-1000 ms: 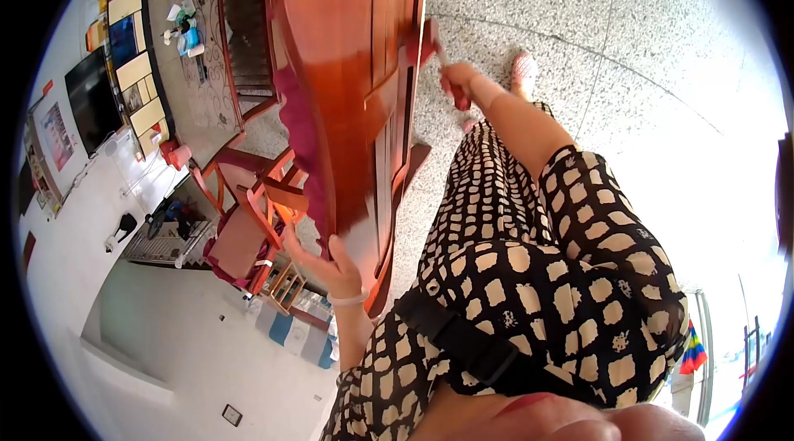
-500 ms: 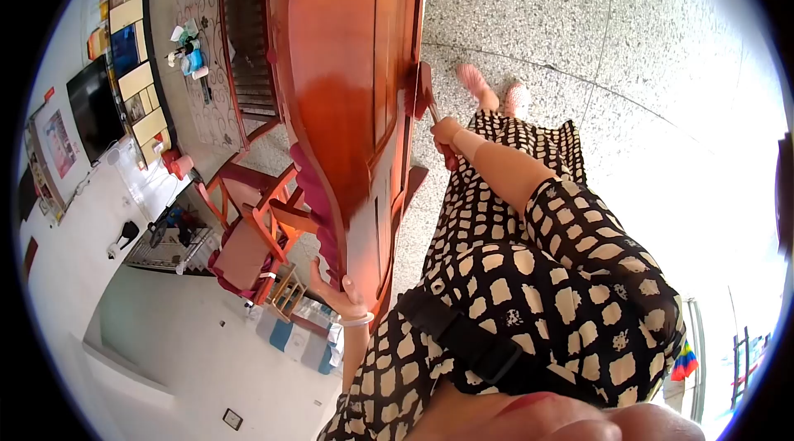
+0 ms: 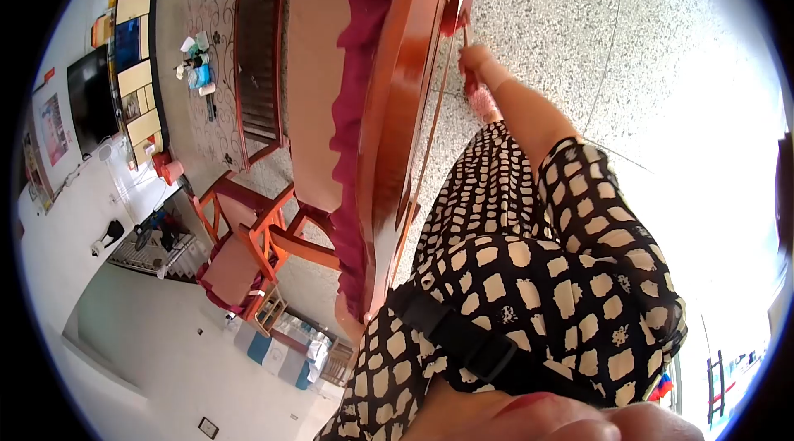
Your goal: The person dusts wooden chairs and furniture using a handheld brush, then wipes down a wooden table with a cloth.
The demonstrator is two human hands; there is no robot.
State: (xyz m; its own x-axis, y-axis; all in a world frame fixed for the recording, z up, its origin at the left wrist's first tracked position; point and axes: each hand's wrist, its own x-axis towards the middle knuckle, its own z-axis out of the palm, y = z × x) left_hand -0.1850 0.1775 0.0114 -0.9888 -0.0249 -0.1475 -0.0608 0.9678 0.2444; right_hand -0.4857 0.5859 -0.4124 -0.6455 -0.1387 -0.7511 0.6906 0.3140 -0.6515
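Note:
My right hand (image 3: 475,62) is closed round the handle of a red brush-like tool (image 3: 466,12). The head of that tool lies against the edge of a long, glossy red-brown wooden furniture piece (image 3: 405,69). Beside the wood runs a beige cushion (image 3: 318,69) with a ruffled maroon border (image 3: 354,102). Only a little of my left hand (image 3: 350,321) shows, at the lower end of the wood and the ruffle. Its fingers are hidden, so I cannot tell what they hold.
Speckled floor (image 3: 546,27) lies to the right, with one pink shoe (image 3: 481,102) by my right hand. Left of the furniture stand a wooden chair (image 3: 236,267), a slatted dark bench (image 3: 260,52), a patterned table (image 3: 217,19) and a television (image 3: 89,102).
The view has shifted, and the furniture appears farther right with its cushion now visible. My right hand and the tool have moved up in view. My left hand has become mostly hidden.

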